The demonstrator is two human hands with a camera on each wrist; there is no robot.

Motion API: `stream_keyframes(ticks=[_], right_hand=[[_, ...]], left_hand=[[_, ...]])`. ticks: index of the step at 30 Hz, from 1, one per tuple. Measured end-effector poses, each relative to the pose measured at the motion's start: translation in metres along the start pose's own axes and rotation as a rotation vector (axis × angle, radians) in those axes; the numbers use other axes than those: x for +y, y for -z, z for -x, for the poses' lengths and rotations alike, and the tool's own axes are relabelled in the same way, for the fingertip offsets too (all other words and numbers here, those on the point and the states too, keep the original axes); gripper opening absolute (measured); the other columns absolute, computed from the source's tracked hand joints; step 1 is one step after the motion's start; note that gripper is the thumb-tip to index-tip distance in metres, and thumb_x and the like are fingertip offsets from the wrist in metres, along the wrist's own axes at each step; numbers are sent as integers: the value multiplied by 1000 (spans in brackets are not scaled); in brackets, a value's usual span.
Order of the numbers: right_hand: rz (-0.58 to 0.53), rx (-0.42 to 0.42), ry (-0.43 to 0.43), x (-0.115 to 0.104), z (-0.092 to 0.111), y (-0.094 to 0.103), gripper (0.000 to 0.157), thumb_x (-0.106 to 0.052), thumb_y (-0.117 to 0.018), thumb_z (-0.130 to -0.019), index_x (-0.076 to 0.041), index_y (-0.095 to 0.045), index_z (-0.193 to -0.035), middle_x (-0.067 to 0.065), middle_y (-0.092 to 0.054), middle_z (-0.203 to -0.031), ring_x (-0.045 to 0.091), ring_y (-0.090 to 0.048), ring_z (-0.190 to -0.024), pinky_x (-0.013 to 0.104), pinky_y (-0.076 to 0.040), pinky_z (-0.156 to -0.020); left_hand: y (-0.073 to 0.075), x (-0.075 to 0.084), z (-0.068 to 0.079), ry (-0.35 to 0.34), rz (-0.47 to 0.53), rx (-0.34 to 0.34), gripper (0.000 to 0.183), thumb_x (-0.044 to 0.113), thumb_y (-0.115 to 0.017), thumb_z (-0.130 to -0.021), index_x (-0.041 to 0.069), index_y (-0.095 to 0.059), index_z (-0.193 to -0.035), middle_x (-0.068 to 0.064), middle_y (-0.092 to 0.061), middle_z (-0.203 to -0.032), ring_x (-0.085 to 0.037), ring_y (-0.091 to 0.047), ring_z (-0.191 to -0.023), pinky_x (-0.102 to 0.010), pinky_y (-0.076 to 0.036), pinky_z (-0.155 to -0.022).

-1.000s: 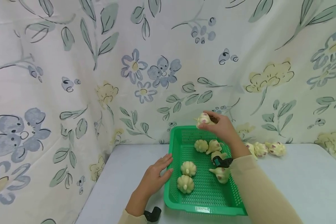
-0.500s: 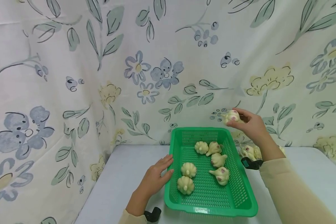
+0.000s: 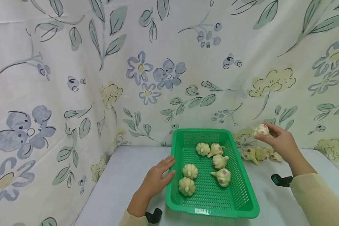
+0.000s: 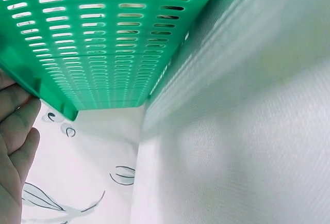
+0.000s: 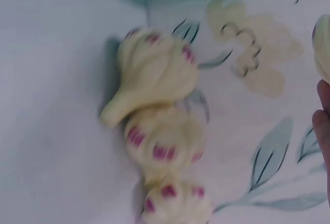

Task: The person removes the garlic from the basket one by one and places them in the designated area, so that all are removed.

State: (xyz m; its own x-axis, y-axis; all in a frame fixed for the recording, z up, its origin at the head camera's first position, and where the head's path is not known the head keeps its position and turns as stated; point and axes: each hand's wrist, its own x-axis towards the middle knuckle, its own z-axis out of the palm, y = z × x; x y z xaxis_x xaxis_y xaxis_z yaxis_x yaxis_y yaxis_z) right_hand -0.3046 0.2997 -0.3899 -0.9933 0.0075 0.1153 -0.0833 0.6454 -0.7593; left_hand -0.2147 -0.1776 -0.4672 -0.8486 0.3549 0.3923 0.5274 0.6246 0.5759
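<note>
My right hand (image 3: pixel 279 139) pinches a garlic bulb (image 3: pixel 261 131) between thumb and fingers, held up over the table right of the green basket (image 3: pixel 212 212). Part of that bulb shows at the right edge of the right wrist view. Below the hand, three garlic bulbs (image 5: pixel 157 72) with purple patches lie in a row on the table against the curtain. My left hand (image 3: pixel 158 177) rests with fairly straight fingers against the basket's left rim; in the left wrist view its fingertips (image 4: pixel 31 108) touch the rim from outside. Inside the basket are several garlic bulbs (image 3: pixel 187 186).
A floral curtain (image 3: pixel 169 75) hangs right behind the white table (image 3: pixel 124 175) and along its left side. The basket's slotted wall (image 4: pixel 103 38) rises beside my left hand. Each wrist wears a black strap with a small camera (image 3: pixel 281 180).
From above the basket, my right hand has carried the garlic bulb to the right, beyond the basket's right rim, and slightly down. The left hand has stayed at the left rim.
</note>
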Motion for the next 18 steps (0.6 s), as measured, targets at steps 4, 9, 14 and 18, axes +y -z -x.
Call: stream_keyframes(ticks=[4, 9, 14, 18], right_hand=[[7, 9, -69, 26, 2, 8, 93, -59, -61, -90, -14, -17, -159, 30, -19, -159, 57, -24, -138, 77, -34, -95], [-8, 74, -147, 61, 5, 16, 96, -61, -59, -90, -8, -16, -158, 31, -22, -156, 56, -27, -135, 74, -38, -93], [-53, 167, -282, 89, 9, 22, 98, -64, -55, -90, -2, -17, -156, 31, -25, -153, 50, -33, -127, 69, -41, -94], [-114, 229, -404, 102, 14, 27, 100, -66, -53, -89, -3, -14, -157, 28, -19, -159, 50, -28, -134, 68, -37, -103]], left_hand=[[0, 0, -1, -1, -7, 4, 48, 35, -56, -100, 9, -55, -141, 4, -45, -152, -17, -40, -142, -45, -37, -115], [0, 0, -1, -4, -5, 7, 48, 35, -57, -100, 8, -55, -140, 5, -45, -152, -17, -40, -142, -45, -37, -115], [0, -1, 0, -9, 3, 13, 49, 34, -57, -100, 7, -55, -140, 5, -45, -152, -17, -40, -142, -45, -37, -115], [-1, -1, 0, -11, 3, 14, 49, 34, -57, -100, 7, -55, -140, 4, -45, -152, -18, -40, -142, -46, -37, -115]])
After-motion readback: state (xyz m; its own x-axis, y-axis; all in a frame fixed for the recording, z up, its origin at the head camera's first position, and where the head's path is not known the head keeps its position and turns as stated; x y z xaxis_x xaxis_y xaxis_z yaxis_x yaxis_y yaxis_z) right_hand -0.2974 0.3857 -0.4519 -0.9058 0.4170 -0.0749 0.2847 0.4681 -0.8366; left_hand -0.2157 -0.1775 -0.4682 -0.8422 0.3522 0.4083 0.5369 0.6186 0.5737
